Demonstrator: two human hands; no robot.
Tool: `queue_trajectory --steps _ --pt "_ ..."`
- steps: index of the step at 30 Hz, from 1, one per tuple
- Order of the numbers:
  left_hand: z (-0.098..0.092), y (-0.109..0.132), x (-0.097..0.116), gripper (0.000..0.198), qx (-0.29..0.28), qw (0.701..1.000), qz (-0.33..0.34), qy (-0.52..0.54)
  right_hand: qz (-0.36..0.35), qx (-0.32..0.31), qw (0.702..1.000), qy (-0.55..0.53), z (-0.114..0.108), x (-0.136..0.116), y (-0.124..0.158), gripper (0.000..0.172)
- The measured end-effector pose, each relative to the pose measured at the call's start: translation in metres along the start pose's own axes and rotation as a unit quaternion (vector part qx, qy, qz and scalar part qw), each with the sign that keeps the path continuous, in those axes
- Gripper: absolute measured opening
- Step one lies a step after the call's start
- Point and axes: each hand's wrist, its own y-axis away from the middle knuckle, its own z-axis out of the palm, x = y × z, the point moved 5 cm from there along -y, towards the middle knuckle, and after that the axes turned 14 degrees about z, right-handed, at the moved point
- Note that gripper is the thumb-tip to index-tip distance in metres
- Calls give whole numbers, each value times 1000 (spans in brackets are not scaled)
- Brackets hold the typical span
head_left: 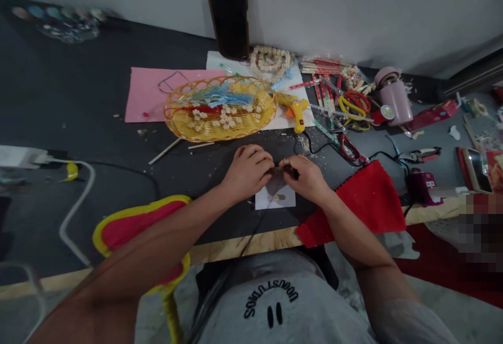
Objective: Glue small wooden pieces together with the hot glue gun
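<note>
Over the table my left hand and my right hand almost meet, both with fingers closed in a pinch. Between the fingertips is something small and dark; a thin dark cord trails from there over the table edge toward my lap. Its exact shape at the fingers is too blurred to tell. Directly below lies a small white card with a tiny yellowish piece on it. Red felt passes under my right forearm.
Beyond my hands stands a yellow woven basket with blue tassels and small pale pieces. Right of it lie a yellow glue gun, scissors, pliers and a pink bottle. A phone leans against the wall.
</note>
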Motion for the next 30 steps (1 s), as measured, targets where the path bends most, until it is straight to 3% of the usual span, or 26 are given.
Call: queue_trajectory --steps 30 --pt "-2 1 -3 16 8 999 -11 35 31 -19 999 -16 3 5 1 24"
